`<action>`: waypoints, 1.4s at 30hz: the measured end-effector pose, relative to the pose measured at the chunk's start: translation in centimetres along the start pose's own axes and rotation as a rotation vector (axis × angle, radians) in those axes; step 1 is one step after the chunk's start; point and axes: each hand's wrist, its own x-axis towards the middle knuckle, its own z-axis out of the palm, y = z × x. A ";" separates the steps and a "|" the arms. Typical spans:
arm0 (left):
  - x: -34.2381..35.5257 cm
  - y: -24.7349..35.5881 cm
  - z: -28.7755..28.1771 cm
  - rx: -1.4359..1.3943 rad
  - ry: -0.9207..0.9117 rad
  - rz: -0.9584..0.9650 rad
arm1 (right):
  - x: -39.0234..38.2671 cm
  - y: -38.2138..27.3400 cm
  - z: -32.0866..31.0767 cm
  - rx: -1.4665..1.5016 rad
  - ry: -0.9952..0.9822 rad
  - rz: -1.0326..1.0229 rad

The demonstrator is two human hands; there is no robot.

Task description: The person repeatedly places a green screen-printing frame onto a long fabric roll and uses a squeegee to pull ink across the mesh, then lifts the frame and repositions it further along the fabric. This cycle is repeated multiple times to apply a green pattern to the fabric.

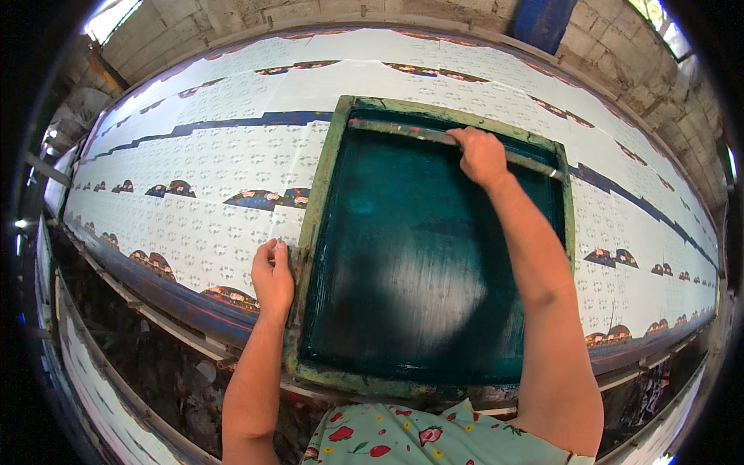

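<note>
A large screen-printing frame (320, 186) with a pale, paint-stained wooden rim lies in front of me on printed white cloth. Its mesh (418, 271) is dark green and wet-looking, with a lighter streaked patch in the lower middle. Near the far end inside the frame, a long squeegee (403, 130) spans almost its full width, and my right hand (482, 155) is closed around it right of the middle. My left hand (273, 279) is just outside the frame's left side, its fingers loosely bent and the thumb apart, with nothing visible in it.
White cloth (209, 170) with small motifs and dark floral scallops covers the long table to both sides. A wooden rail (186, 333) runs along the table's near edge. Behind stands a block wall (465, 15) with a blue post (545, 23).
</note>
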 end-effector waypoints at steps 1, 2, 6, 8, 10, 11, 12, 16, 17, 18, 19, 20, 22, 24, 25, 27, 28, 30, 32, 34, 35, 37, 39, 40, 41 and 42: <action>-0.2 0.2 -0.1 0.010 0.004 -0.017 | 1.2 0.3 -0.3 0.030 -0.033 0.010; -0.2 0.2 -0.2 0.003 0.009 -0.018 | 1.5 0.6 -0.5 0.027 -0.032 -0.001; -0.4 0.4 -0.2 0.000 0.008 -0.026 | 2.6 1.8 -0.8 0.000 -0.020 -0.013; -0.2 0.3 -0.2 -0.004 0.013 -0.019 | 2.6 2.0 -0.4 0.032 -0.023 0.006; -0.5 0.0 0.0 -0.029 0.025 -0.011 | 2.5 2.3 -0.4 0.069 -0.013 -0.013; -0.5 -0.2 -0.1 -0.029 0.019 -0.013 | 2.6 2.4 -0.1 0.052 -0.044 -0.019; -0.3 -0.1 -0.1 -0.035 0.016 -0.006 | 3.2 2.6 -0.4 0.029 -0.064 -0.025; -0.4 -0.2 0.0 -0.030 0.032 -0.002 | 3.9 1.8 -2.5 -0.022 -0.289 0.069; -0.1 -0.4 0.0 -0.022 0.035 0.041 | 3.7 1.4 -3.2 -0.014 -0.295 0.067; 0.1 -0.7 0.0 -0.013 0.039 0.075 | 3.1 0.7 -3.7 -0.006 -0.308 0.060; 0.2 -0.9 -0.1 -0.003 0.041 0.104 | 2.4 0.0 -4.0 0.002 -0.326 0.051; 0.4 -1.0 0.2 -0.009 0.062 0.122 | 1.3 -0.7 -4.4 0.013 -0.319 0.037; 0.4 -0.4 0.3 -0.021 0.034 0.098 | -1.6 -2.0 -4.9 0.040 -0.309 0.008; 0.4 0.0 0.1 -0.037 -0.002 0.073 | -5.0 -4.0 -5.3 0.040 -0.319 -0.010; 0.4 0.1 0.1 -0.047 -0.020 0.058 | -6.6 -5.1 -5.8 0.035 -0.317 -0.019; 0.3 0.3 -0.2 -0.056 -0.051 0.064 | -10.4 -7.7 -6.9 0.046 -0.298 -0.050; 0.2 0.6 -0.3 -0.057 -0.066 0.086 | -12.6 -8.9 -7.4 0.044 -0.271 -0.061; 0.2 0.8 -0.7 -0.069 -0.113 0.081 | -16.1 -11.9 -9.0 0.059 -0.302 -0.054; 0.3 1.3 -0.8 -0.052 -0.131 0.062 | -19.7 -14.6 -10.7 0.073 -0.309 -0.043; 0.3 1.0 -0.7 -0.022 -0.131 0.063 | -23.0 -17.4 -12.2 0.085 -0.297 -0.038; 0.2 0.7 -0.7 -0.001 -0.130 0.060 | -24.5 -18.8 -12.8 0.083 -0.308 -0.022; 0.3 0.4 -0.7 0.040 -0.122 0.062 | -27.6 -21.1 -14.0 0.062 -0.313 -0.011; 0.4 -0.3 -0.6 0.062 -0.107 0.071 | -30.2 -23.3 -14.8 0.069 -0.292 -0.009; 0.3 0.0 -0.7 0.073 -0.103 0.081 | -31.4 -24.4 -15.5 0.059 -0.321 0.021; 0.2 0.3 -1.0 0.082 -0.140 0.052 | -32.6 -25.1 -15.5 0.066 -0.320 0.029; -0.1 1.0 -1.5 0.096 -0.182 0.029 | -33.8 -25.7 -15.6 0.055 -0.326 0.036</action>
